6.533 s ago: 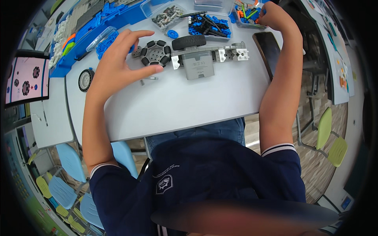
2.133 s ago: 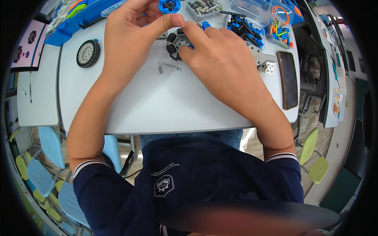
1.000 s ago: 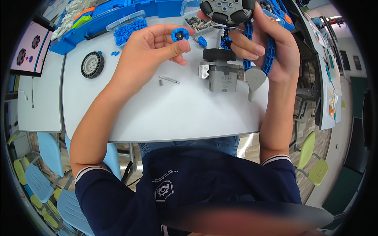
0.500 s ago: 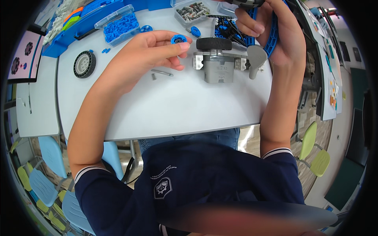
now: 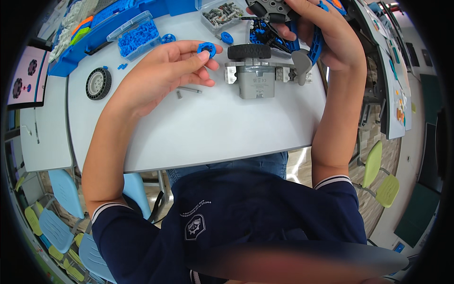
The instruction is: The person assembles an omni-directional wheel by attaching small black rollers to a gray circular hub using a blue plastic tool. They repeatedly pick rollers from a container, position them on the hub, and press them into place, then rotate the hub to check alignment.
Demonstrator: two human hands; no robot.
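A small blue round hub [image 5: 204, 46] is pinched between the thumb and fingers of my left hand [image 5: 163, 66], held above the table. Up at the top edge, my right hand [image 5: 340, 42] grips a grey wheel with black rollers [image 5: 270, 10], partly cut off by the frame. A blue curved piece [image 5: 317, 45] shows by the right palm; whether the hand holds it too I cannot tell. Between my hands stands a grey box-shaped block [image 5: 257, 84] with a black-tyred wheel [image 5: 249, 51] behind it and a rounded grey lever [image 5: 301, 66] at its right.
Farther back are a clear box of blue pegs [image 5: 138, 39], a box of mixed small parts [image 5: 222, 15] and a box of black and blue parts [image 5: 265, 34]. A grey wheel with a black tyre [image 5: 98, 84] and a grey rod [image 5: 190, 89] lie on the white table [image 5: 189, 132]. A screen [image 5: 28, 75] stands left.
The wheel with rollers has come lower and leftward into fuller view, with my right hand tilting over it. My left hand keeps the blue hub, now turned slightly. The whole view has shifted a little.
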